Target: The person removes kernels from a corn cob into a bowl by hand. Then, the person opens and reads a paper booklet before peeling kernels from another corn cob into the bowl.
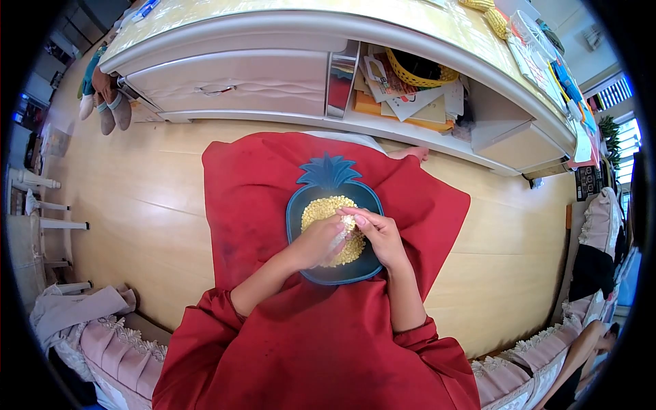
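A dark blue-green pineapple-shaped bowl [328, 275] rests on the red cloth [253, 184] over the person's lap. Loose pale yellow corn kernels [321, 209] lie in it. Over the bowl, my left hand [320, 240] and my right hand [380, 236] meet with curled fingers around a whitish piece, seemingly a corn cob [349, 223], mostly covered by the fingers. My left hand is somewhat blurred.
Ahead stands a white cabinet [273, 80] with an open shelf of papers and a yellow basket [418, 76]. Corn cobs [497, 23] lie on its top. A pink sofa [119, 355] curves behind. Another person's arm [579, 355] shows at lower right.
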Demonstrator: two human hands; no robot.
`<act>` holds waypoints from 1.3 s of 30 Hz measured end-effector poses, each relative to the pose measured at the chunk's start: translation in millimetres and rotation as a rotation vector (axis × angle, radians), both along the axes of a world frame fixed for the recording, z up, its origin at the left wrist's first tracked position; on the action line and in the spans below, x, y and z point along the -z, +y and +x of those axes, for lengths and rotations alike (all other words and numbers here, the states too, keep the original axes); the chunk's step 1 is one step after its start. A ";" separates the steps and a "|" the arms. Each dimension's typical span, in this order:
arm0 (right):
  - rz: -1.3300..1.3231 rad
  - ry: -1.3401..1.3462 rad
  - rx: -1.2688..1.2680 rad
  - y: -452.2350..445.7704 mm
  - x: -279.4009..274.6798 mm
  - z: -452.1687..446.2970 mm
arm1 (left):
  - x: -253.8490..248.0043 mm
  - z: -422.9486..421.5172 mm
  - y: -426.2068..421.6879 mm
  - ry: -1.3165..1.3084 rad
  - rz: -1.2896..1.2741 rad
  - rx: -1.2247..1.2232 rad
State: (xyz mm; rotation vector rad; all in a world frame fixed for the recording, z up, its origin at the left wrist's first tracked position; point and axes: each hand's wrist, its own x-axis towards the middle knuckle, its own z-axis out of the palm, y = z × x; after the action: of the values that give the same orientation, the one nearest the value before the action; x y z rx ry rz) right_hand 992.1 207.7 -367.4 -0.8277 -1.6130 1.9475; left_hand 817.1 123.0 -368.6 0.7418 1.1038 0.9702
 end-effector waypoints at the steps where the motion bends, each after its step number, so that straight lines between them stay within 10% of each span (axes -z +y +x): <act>1: 0.000 0.005 0.002 -0.1 0.5 -0.2 | -5.3 0.5 1.1 -0.107 -0.097 -0.051; 7: 0.029 0.004 0.002 0.0 1.3 1.7 | -14.9 0.1 4.2 0.271 0.027 0.059; 39: -0.088 0.025 0.019 -1.5 -0.8 -1.7 | 11.5 2.5 5.4 -0.072 0.106 -0.158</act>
State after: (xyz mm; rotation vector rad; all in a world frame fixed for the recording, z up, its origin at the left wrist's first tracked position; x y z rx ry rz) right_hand 990.4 206.2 -366.6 -0.8465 -1.5088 2.0195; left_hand 819.6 128.4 -380.1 0.7071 1.0662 1.1879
